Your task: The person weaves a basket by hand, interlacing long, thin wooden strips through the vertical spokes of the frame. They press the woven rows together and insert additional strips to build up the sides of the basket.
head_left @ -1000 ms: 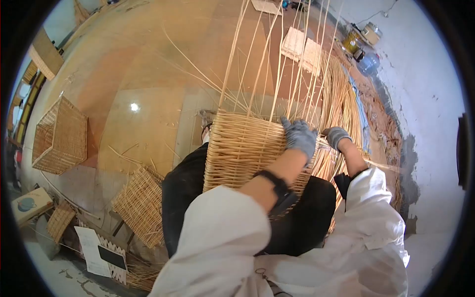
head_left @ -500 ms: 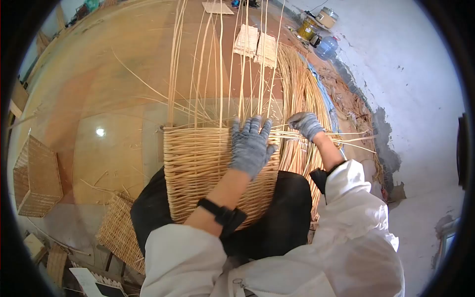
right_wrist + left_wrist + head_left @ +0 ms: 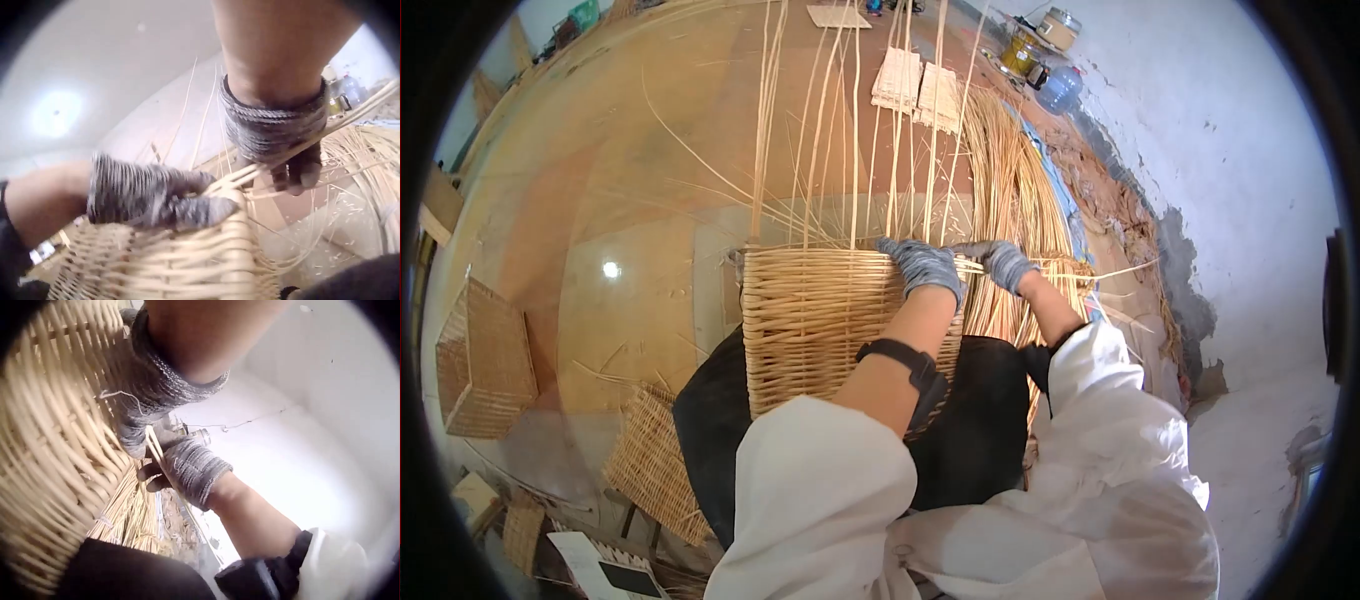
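A partly woven wicker basket [image 3: 820, 325] rests on the person's lap, with tall upright stakes [image 3: 855, 150] rising from its far edge. At its right corner, the gloved left hand [image 3: 925, 268] grips the rim, thumb on the near face and fingers over the edge. Close beside it, the gloved right hand [image 3: 1008, 266] holds a few long weaving strands [image 3: 240, 178] that come off the corner. In the right wrist view these strands run past the right palm, fingers curled behind them. Both gloves are grey knit with dark fingertips.
A long bundle of loose willow rods [image 3: 1000, 170] lies right of the basket. Woven panels [image 3: 898, 80] lie on the floor ahead. Another basket [image 3: 485, 360] and a woven piece [image 3: 655, 460] stand at left. A water jug [image 3: 1058, 90] stands by the wall.
The head view has turned right. The left hand, lately spread flat on the weave, has slid right and curled over the rim. The right hand has come closer to the corner.
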`<state>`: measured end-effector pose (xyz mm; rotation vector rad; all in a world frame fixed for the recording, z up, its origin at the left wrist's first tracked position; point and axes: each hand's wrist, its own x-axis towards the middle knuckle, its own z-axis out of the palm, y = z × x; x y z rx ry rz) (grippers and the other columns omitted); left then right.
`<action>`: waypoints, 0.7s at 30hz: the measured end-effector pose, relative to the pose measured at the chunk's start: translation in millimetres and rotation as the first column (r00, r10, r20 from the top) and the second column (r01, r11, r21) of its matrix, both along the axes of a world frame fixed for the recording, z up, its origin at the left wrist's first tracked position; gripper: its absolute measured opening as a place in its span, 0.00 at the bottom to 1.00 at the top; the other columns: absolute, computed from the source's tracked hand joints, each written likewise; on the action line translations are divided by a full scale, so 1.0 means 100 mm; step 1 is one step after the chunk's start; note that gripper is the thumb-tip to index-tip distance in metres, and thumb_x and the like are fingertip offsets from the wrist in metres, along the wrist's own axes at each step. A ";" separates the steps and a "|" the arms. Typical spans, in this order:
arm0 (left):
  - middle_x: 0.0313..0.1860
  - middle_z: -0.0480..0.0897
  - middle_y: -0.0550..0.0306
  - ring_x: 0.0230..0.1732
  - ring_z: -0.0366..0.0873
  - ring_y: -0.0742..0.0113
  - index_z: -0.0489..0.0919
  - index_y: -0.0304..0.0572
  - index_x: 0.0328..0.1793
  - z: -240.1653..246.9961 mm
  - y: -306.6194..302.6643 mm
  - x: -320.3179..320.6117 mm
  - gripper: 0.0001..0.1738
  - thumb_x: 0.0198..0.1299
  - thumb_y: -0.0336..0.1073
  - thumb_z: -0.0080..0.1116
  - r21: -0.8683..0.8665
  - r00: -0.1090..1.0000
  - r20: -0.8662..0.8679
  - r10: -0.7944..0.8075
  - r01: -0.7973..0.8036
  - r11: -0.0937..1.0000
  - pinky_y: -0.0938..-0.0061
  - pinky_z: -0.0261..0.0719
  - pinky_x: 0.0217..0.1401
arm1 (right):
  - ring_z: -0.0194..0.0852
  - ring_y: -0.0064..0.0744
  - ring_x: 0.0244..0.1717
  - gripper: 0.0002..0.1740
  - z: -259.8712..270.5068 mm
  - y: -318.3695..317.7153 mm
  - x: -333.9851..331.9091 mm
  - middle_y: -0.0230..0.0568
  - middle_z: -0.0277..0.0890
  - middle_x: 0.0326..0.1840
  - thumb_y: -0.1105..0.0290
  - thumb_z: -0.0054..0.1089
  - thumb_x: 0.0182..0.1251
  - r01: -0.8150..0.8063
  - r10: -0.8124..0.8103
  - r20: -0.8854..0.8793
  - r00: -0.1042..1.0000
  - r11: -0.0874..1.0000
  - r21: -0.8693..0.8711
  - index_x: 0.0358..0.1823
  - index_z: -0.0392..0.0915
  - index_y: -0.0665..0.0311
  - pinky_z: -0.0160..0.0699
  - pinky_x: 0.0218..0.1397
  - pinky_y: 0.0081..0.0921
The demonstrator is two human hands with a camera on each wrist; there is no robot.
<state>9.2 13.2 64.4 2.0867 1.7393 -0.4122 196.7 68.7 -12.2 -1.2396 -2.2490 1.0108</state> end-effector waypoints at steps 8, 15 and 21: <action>0.66 0.66 0.57 0.65 0.62 0.53 0.63 0.60 0.68 0.03 -0.21 -0.28 0.34 0.57 0.61 0.48 0.139 0.983 0.152 -0.106 0.085 0.987 0.37 0.50 0.65 | 0.77 0.51 0.39 0.10 0.15 -0.07 -0.15 0.54 0.77 0.35 0.75 0.48 0.51 -0.184 -0.058 0.815 0.576 0.963 0.198 0.33 0.79 0.65 0.75 0.44 0.38; 0.53 0.73 0.46 0.55 0.71 0.56 0.74 0.34 0.50 -0.46 -0.76 -1.76 0.16 0.57 0.33 0.57 0.573 0.589 0.808 -0.007 -0.784 0.238 0.70 0.73 0.55 | 0.75 0.49 0.45 0.19 0.37 -0.05 -0.43 0.52 0.76 0.43 0.73 0.56 0.55 0.165 -0.387 0.429 0.816 0.868 0.469 0.51 0.74 0.61 0.73 0.49 0.34; 0.49 0.75 0.49 0.50 0.73 0.57 0.73 0.36 0.53 -0.73 -0.73 -2.03 0.22 0.51 0.31 0.63 0.675 0.709 0.706 -0.015 -0.666 0.317 0.72 0.73 0.56 | 0.77 0.38 0.42 0.16 1.11 -0.25 -2.17 0.48 0.78 0.41 0.70 0.52 0.60 0.122 -0.121 0.024 0.992 0.992 -0.020 0.50 0.75 0.64 0.74 0.47 0.30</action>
